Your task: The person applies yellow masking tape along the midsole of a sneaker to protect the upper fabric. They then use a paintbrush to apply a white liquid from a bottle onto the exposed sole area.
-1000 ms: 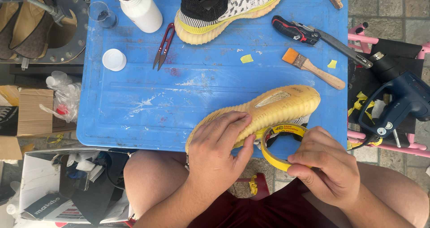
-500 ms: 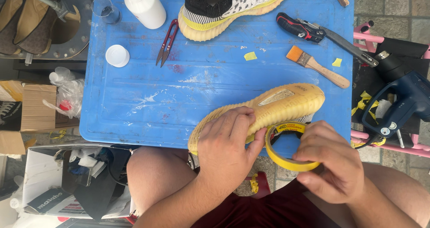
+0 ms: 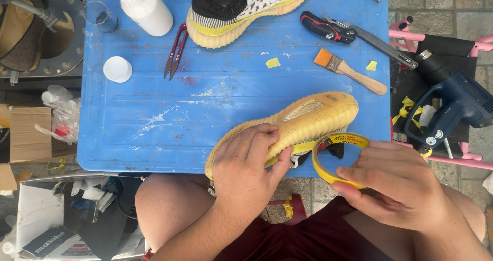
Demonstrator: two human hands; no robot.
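A sneaker with a yellowed ribbed sole (image 3: 303,122) lies sole-up at the front right edge of the blue plastic table (image 3: 154,117). My left hand (image 3: 249,166) presses on the heel end of that sole. My right hand (image 3: 400,184) holds a yellow roll of tape (image 3: 334,161) just beside the shoe, over my lap, with a strip of tape running from the roll to the shoe's edge. A second sneaker (image 3: 246,9), black and white knit with a yellow sole, stands at the back of the table.
On the table lie a white bottle (image 3: 146,7), a white cap (image 3: 117,69), red thread snips (image 3: 175,50), a small brush (image 3: 349,71), a red and black utility knife (image 3: 354,35) and yellow tape scraps. A blue heat gun (image 3: 452,107) rests on a pink frame at right.
My right hand has drawn the tape roll slightly lower and to the right, away from the shoe. My left hand stays pressed on the sole.
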